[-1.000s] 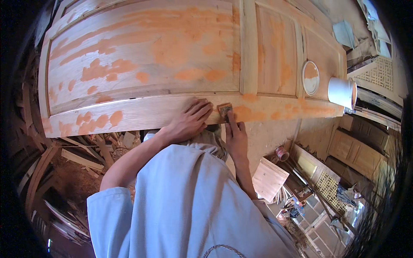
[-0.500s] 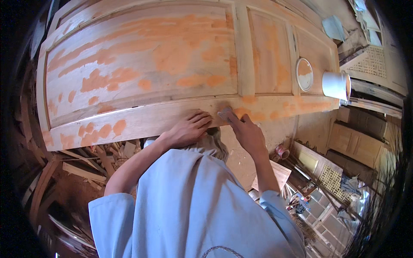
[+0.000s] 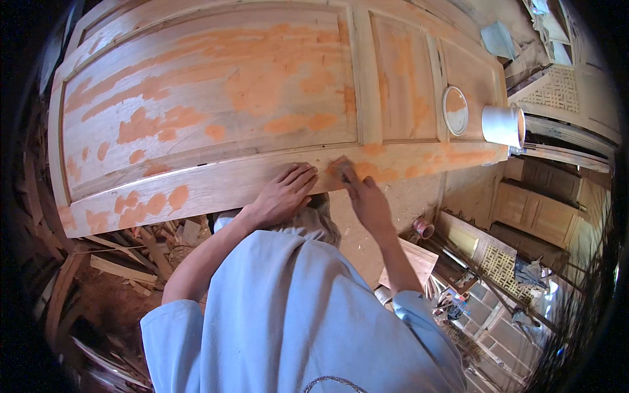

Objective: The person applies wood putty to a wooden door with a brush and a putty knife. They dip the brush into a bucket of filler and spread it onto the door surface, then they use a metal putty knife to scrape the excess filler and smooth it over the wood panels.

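Observation:
A large wooden panelled door (image 3: 157, 181) lies in front of me, with orange filler smeared over its panels and near rail. My left hand (image 3: 283, 194) rests on the near rail, palm down and fingers stretched out, holding nothing. Just to its right, my right hand (image 3: 368, 200) is closed around a small putty knife (image 3: 345, 175), mostly hidden by the fingers. Its tip is at the rail, beside a fresh-looking orange patch (image 3: 336, 164).
On the door's right end lie a round lid (image 3: 455, 111) with orange filler on it and a white bucket (image 3: 503, 126) tipped on its side. Wood offcuts (image 3: 147, 252) are heaped below left. A red can (image 3: 423, 228) and a wooden panel (image 3: 411, 265) are at lower right.
An orange patch now shows on the rail where the putty knife was working. My right hand has shifted slightly. My left hand stays on the rail, and the whole view has moved a little.

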A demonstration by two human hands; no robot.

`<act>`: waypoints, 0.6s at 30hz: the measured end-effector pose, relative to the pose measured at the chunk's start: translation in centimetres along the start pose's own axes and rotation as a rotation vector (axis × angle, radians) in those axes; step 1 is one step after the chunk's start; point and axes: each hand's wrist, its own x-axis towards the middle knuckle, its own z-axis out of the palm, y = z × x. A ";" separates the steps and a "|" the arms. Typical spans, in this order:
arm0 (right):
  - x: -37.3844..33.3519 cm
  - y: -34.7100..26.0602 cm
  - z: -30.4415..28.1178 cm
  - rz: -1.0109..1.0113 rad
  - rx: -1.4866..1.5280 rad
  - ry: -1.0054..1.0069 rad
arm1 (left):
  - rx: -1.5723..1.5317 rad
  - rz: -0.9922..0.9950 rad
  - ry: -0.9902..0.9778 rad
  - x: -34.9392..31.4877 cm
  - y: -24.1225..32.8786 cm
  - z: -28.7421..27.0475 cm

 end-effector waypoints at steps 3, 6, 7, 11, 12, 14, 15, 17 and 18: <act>-1.2 -1.2 1.3 0.113 0.052 0.026 | -0.011 0.082 -0.101 0.1 -0.2 -0.6; -2.1 -0.9 -1.7 0.162 -0.036 -0.149 | -0.029 0.160 -0.138 0.1 -0.7 -0.9; -1.7 -1.6 -2.3 0.171 -0.028 -0.137 | -0.049 0.182 -0.113 0.0 -0.9 -1.1; 1.2 -1.7 -2.4 0.025 -0.083 -0.094 | -0.107 0.164 -0.169 1.0 -0.6 -1.5; 1.8 -1.8 -2.4 -0.029 -0.145 -0.095 | -0.105 0.175 -0.147 0.9 -0.8 -1.9; 1.6 -1.4 -3.4 0.015 -0.137 -0.153 | -0.101 0.194 -0.132 0.7 -1.1 -2.5; 1.4 -1.1 -3.9 0.042 -0.133 -0.216 | -0.105 0.159 -0.069 0.4 -1.2 -2.7; -0.1 0.4 -4.2 0.071 -0.165 -0.235 | -0.109 0.137 -0.010 0.0 -1.3 -3.3; -0.8 0.3 -4.1 0.094 -0.198 -0.260 | -0.102 0.043 0.075 -0.4 -1.6 -3.7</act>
